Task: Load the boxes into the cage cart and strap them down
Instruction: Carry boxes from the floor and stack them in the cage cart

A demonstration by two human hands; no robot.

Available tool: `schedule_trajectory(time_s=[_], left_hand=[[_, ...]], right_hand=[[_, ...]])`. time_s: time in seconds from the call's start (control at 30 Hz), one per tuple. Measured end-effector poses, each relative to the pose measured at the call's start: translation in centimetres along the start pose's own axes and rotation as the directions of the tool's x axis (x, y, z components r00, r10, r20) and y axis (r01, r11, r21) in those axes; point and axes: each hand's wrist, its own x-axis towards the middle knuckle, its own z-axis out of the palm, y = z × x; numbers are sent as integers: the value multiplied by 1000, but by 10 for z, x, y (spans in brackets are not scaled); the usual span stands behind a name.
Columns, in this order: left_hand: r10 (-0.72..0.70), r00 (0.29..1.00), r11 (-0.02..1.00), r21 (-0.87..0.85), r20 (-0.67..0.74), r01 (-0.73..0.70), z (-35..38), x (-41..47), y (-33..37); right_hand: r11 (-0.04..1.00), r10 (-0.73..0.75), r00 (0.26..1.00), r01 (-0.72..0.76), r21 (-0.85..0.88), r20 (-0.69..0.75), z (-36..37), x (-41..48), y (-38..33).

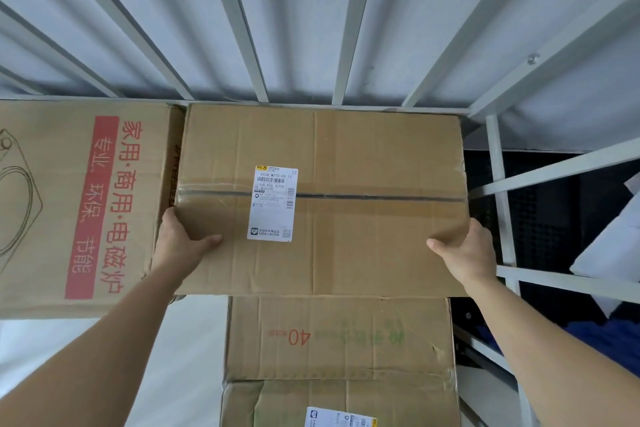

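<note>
Grip: the left hand (pixel 183 239) and right hand (pixel 467 250) clasp the taped box (pixel 363 253) at its two short ends. Each thumb lies flat on the top face and the fingers curl down over the edge, out of view. The box bears a white shipping label (pixel 273 203) across its centre seam. Its far edge lies close against the rear bars (pixel 258 80) of the cage cart, and its right end is near the side bars (pixel 498 201). Whether its weight already rests on what lies below, or is carried by the hands, cannot be told.

Surroundings: just beside it on the left stands a red-printed box (pixel 69 204), with a narrow gap between them. Nearer the person and lower are a box marked "40" (pixel 339 336) and, below that, a second labelled box (pixel 294 402).

Progress, as judged: loading appears well advanced, with several boxes inside the cart and this one being seated at the back. Release of the box is left to do. No strap is in view, so strapping down appears not yet begun.
</note>
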Motion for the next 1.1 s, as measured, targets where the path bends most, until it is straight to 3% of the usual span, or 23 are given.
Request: schedule_trajectory(time_s=[0.1, 0.3, 0.43, 0.5, 0.6, 0.87, 1.0, 1.1], left_hand=[[-11, 998, 993, 119, 58, 4, 7, 7, -3], [-9, 999, 951, 309, 44, -5, 13, 4, 1], [207, 978, 829, 530, 7, -180, 18, -17, 14], [273, 960, 742, 622, 62, -251, 27, -36, 15], [213, 963, 726, 634, 164, -268, 42, -59, 5], [172, 955, 711, 640, 241, -290, 42, -54, 8], [129, 926, 715, 614, 354, -334, 30, -55, 9], [167, 914, 667, 641, 369, -380, 19, -76, 15]], right_hand=[[998, 22, 999, -20, -64, 26, 6, 2, 4], [970, -13, 999, 23, -244, 45, 9, -1, -3], [870, -202, 976, 218, -443, 83, 15, -20, -10], [800, -259, 957, 287, -527, 127, 21, -34, -12], [781, -263, 946, 325, -533, 191, 31, -53, -12], [800, -215, 942, 321, -506, 259, 31, -49, -20], [787, -171, 921, 342, -514, 350, 18, -61, -17], [771, -207, 914, 372, -517, 350, 8, -89, -12]])
